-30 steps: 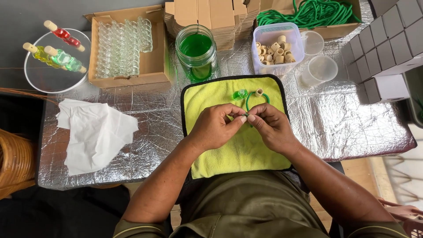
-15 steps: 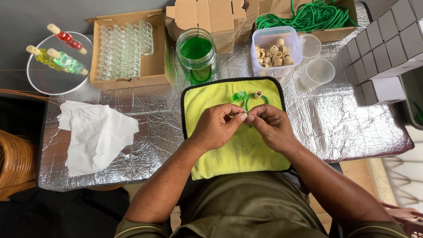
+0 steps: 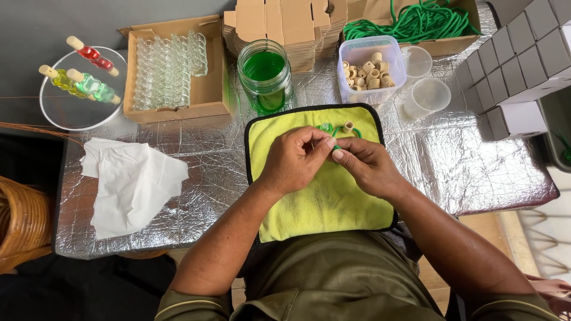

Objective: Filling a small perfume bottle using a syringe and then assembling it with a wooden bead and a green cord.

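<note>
Both hands meet over the yellow cloth (image 3: 321, 202); left hand (image 3: 294, 160) and right hand (image 3: 366, 166) pinch a small green bottle (image 3: 335, 138) between the fingertips, thumbs touching; bottle sits just above the cloth's far half, mostly hidden by fingers; its long axis seems to run left-right, cork (image 3: 348, 126) end toward the right and slightly away, but I cannot tell the exact tilt; looks like clear glass with green liquid, a thin green cord looped near the neck, tan cork stopper.

Cloth lies on the foil-covered table (image 3: 476, 166); white tissue (image 3: 131, 184) crumpled well to the left.

Farther out: jar (image 3: 264, 74) of green liquid just beyond the cloth; tub (image 3: 372, 68) of corks to its right, two clear cups (image 3: 425, 95) beside it; box (image 3: 172, 68) of empty glass bottles to the left; round dish (image 3: 77, 89) with filled bottles at far left; green rope (image 3: 422, 21) in a box at the back.
</note>
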